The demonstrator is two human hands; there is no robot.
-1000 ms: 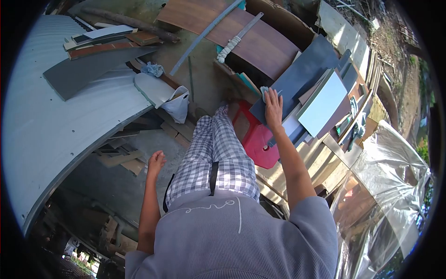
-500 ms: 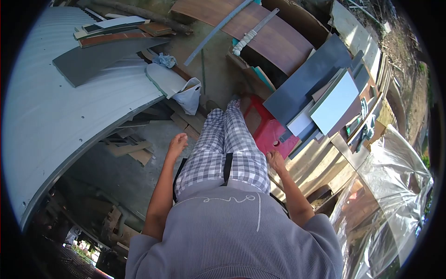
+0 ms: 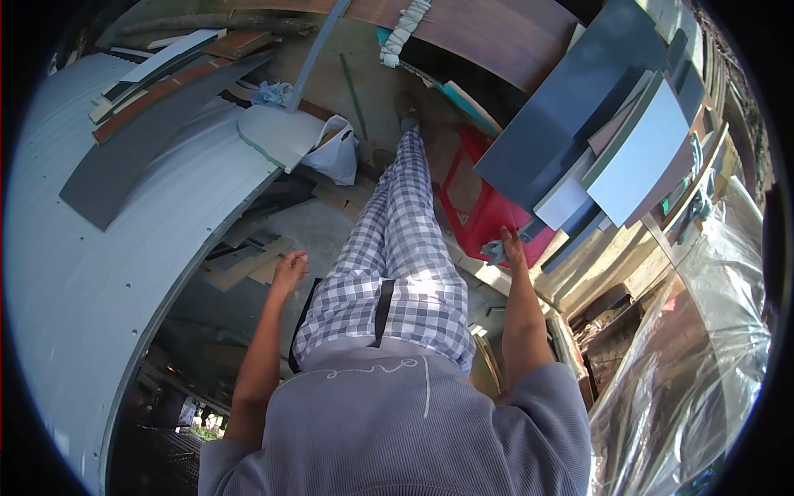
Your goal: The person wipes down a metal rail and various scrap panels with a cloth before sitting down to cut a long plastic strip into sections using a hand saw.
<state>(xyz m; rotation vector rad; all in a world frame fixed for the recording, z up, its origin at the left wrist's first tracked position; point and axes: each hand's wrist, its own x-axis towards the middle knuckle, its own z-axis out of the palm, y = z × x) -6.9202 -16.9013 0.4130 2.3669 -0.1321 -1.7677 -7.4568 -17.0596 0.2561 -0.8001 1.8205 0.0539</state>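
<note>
My left hand (image 3: 291, 269) hangs beside my left thigh with its fingers loosely bent and slightly apart, holding nothing that I can see. On the other side, my right hand (image 3: 513, 246) is over the near edge of a red plastic stool (image 3: 496, 217). A crumpled grey-blue cloth (image 3: 494, 251) is at its fingers, which look closed on it, though the grip is partly hidden. Just beyond that hand, dark grey and pale blue boards (image 3: 637, 157) lie stacked, overhanging the stool.
A corrugated metal sheet (image 3: 165, 219) spans the left, bearing board offcuts (image 3: 157, 83). At its corner hangs a white bag (image 3: 335, 157). A wrapped-handle blade (image 3: 405, 33) lies on a brown panel (image 3: 488, 37) ahead. Clear plastic sheeting (image 3: 703, 331) covers things at right.
My right hand has moved from beside my hip out to the stool, and the grey-blue cloth is now at its fingers near the edge. My view has shifted with a step forward.
</note>
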